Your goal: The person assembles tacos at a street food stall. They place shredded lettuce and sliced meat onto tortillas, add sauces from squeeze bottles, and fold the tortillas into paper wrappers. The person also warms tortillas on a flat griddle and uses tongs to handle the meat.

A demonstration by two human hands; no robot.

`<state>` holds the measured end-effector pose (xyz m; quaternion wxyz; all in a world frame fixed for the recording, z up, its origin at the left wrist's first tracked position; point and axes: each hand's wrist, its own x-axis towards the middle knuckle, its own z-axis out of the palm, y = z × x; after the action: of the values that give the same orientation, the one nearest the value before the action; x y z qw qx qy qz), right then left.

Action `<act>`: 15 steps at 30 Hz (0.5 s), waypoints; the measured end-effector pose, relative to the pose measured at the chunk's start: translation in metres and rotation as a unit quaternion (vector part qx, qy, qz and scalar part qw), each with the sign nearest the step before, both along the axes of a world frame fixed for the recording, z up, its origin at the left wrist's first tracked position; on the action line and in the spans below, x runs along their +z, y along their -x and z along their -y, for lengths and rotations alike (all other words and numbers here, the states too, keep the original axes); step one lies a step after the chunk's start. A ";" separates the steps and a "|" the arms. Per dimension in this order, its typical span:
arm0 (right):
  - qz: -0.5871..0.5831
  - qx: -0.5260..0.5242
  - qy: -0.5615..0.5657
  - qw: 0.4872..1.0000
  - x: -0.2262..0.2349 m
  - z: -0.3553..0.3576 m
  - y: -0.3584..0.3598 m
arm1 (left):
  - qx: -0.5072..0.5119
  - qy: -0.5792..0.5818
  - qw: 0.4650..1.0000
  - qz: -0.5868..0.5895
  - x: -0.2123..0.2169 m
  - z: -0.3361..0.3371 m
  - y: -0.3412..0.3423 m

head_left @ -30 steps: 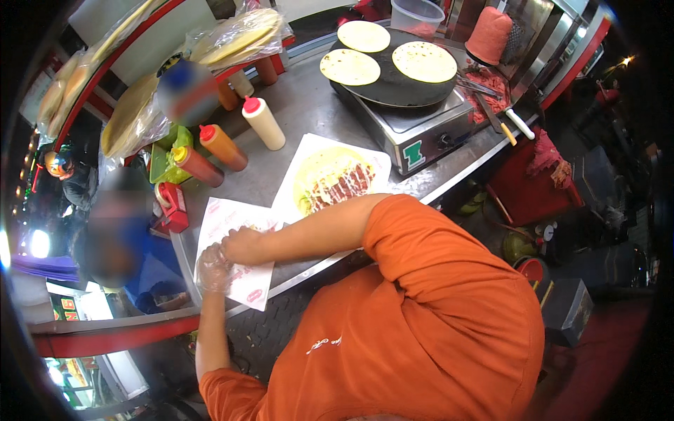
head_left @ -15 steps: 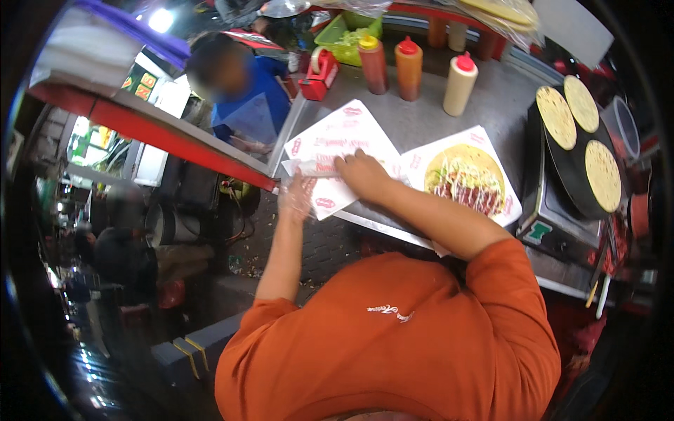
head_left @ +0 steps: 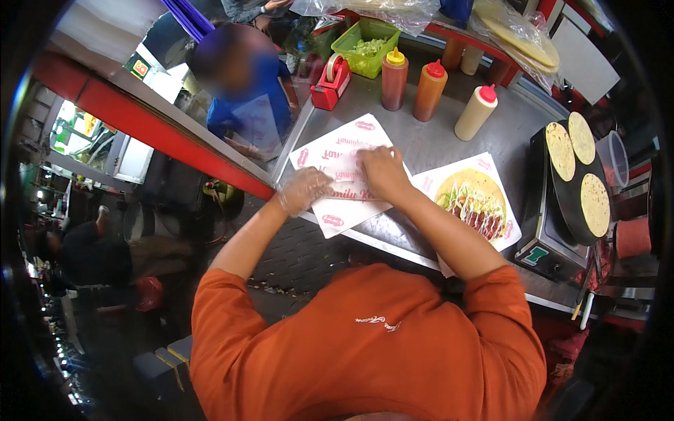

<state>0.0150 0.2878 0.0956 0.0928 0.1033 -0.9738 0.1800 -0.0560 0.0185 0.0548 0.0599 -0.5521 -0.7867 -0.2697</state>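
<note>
Head view: on the bench [head_left: 421,146], the gloved left hand [head_left: 303,191] and right hand [head_left: 385,172] touch partly folded wrapping paper [head_left: 342,144], apparently unfinished; whether either grip is closed, I cannot tell. Beside it, a filled flatbread [head_left: 472,202] lies open, unwrapped.

Red lettering and oval logos ran across the white wrapping paper [head_left: 342,163]; red logos also marked the second sheet [head_left: 425,182] beside it. White cursive lettering crossed the orange shirt [head_left: 365,358]. A green-and-white emblem [head_left: 536,255] stood on the stove [head_left: 562,259].
</note>
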 end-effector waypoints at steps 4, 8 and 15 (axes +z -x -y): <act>0.195 -0.110 0.034 0.974 0.000 -0.003 0.060 | 0.026 0.133 0.988 0.072 0.000 -0.019 0.034; 0.186 -0.010 0.088 0.978 0.001 -0.008 0.045 | 0.075 -0.006 0.986 0.147 -0.014 -0.031 0.044; -0.071 0.134 -0.011 0.988 0.003 -0.013 -0.020 | 0.043 0.199 0.978 0.050 0.024 -0.039 0.031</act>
<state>0.0347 0.3005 0.0982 0.1358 0.2468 -0.9438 0.1728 -0.0867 0.0571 0.0788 -0.0794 -0.5048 -0.8494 -0.1318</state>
